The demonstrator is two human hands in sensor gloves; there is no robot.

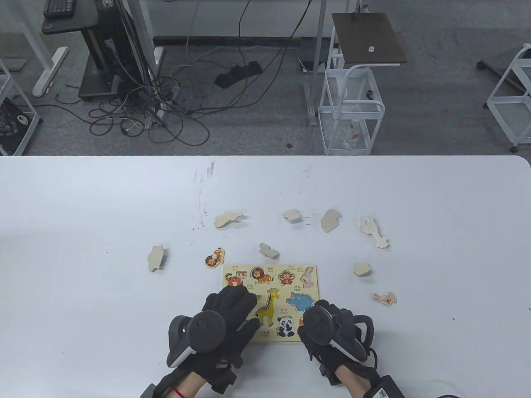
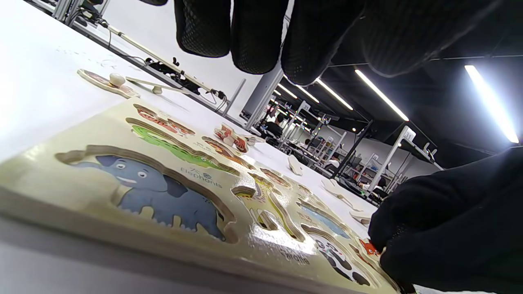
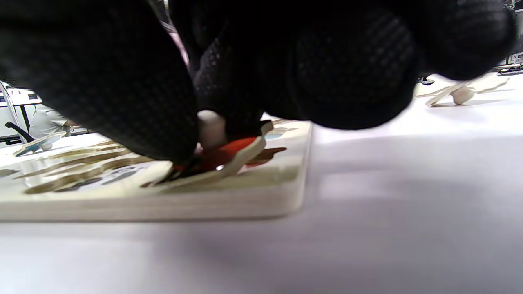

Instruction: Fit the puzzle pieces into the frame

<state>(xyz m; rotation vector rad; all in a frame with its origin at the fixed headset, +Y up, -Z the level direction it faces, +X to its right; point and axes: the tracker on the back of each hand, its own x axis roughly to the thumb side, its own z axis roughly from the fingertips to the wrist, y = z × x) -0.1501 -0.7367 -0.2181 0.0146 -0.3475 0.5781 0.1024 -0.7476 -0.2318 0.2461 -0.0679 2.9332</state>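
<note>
Both gloved hands sat at the near edge of the white table (image 1: 83, 215), over the puzzle frame (image 1: 269, 271). Left hand (image 1: 226, 317) lay flat with straight fingers on the frame's left side. Right hand (image 1: 327, 331) pinched the knob of an orange puzzle piece (image 3: 229, 153), tilted over the frame's near right corner. Loose pieces lay scattered beyond, most face-down, a tiger piece (image 1: 214, 258) face-up beside the frame's far left corner.

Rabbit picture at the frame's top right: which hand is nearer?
Right. The right hand sits at the frame's lower right corner below the rabbit picture; the left hand is at the lower left.
</note>
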